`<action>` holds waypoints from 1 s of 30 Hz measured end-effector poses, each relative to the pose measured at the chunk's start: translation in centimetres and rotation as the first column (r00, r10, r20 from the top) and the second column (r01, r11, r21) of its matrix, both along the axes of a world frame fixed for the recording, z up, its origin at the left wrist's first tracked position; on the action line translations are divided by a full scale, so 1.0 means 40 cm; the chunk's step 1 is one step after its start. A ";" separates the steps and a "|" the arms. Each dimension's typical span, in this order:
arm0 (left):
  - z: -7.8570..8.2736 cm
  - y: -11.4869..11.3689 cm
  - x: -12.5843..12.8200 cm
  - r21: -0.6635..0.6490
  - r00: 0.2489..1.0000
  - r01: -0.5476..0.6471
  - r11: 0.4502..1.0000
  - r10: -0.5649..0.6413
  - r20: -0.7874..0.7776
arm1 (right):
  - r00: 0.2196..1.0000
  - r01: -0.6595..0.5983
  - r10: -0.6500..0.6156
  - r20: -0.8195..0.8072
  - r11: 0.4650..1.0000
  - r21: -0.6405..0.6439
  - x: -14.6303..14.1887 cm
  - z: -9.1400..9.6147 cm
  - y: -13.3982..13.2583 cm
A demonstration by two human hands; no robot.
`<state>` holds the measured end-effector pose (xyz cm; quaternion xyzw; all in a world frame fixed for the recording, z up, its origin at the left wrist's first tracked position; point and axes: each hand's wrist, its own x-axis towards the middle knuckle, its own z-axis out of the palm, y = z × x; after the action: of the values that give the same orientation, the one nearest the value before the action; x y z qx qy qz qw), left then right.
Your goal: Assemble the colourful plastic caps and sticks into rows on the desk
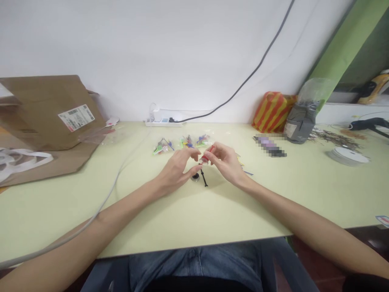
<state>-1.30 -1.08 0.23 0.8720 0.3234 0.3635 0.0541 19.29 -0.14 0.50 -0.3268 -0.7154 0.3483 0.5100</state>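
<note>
Both hands meet above the middle of the pale yellow table (188, 215). My right hand (226, 162) pinches a small red part (206, 158) between its fingertips. My left hand (179, 168) has its fingers curled and reaches to the same red part from the left; whether it grips it is unclear. Just below the hands a small black ring (195, 177) and a thin black pin (204, 178) lie on the table.
Small clear bags of coloured parts (182, 144) lie behind the hands. A white power strip (162, 120) with a dark cable sits by the wall. Brown paper packaging (51, 117) lies at left. A striped bag (273, 111), grey pouch (299, 121) and tape roll (348, 156) stand at right.
</note>
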 end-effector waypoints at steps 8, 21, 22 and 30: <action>0.012 -0.001 0.008 0.115 0.998 0.025 0.993 -0.017 -0.068 | 0.999 -0.016 0.013 0.047 0.999 0.052 -0.009 -0.001 -0.027; 0.017 -0.017 0.013 0.170 0.991 0.015 0.985 0.007 -0.131 | 0.990 -0.111 0.112 0.086 0.994 -0.018 -0.016 0.011 -0.045; 0.016 -0.018 0.015 0.172 0.991 0.007 0.985 0.016 -0.131 | 0.989 -0.122 0.124 0.075 0.992 -0.026 -0.015 0.010 -0.043; 0.012 -0.019 0.023 0.175 0.987 -0.057 0.983 0.082 -0.137 | 0.945 -0.325 0.328 -0.012 0.929 -0.175 0.002 0.007 -0.006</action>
<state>-0.40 -1.85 0.70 0.8854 0.3244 0.3280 -0.0568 19.38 -0.38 0.77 -0.2499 -0.7308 0.4867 0.4082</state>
